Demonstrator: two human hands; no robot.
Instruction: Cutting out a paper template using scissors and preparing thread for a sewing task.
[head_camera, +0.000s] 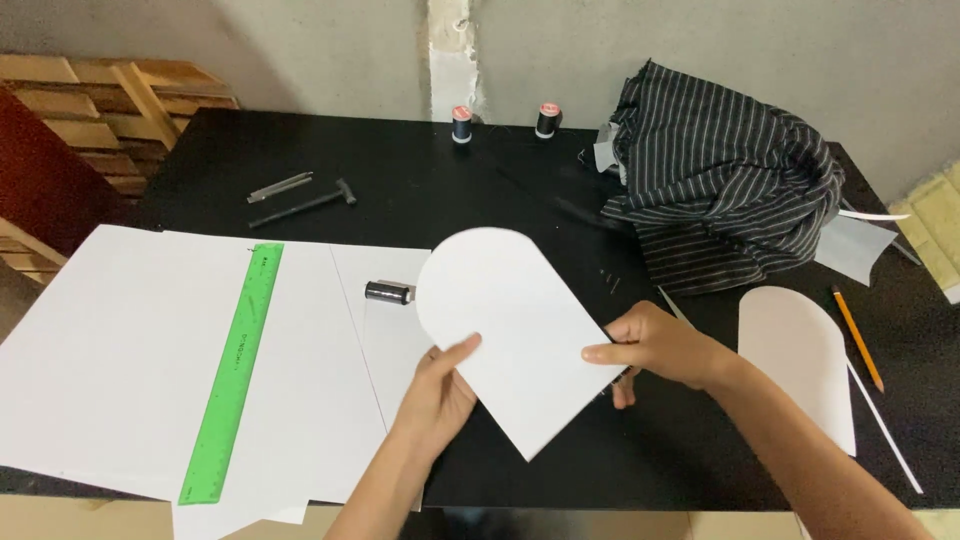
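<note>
Two hands grip one paper shape: your left hand and right hand pinch its edges, maybe with scissors hidden underneath. Keep it steady above the table.

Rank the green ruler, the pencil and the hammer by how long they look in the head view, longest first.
1. green ruler, clearly longest.
2. pencil and hammer: they look about alike; the hammer lies farther from the camera, so their order is unsure.
</note>
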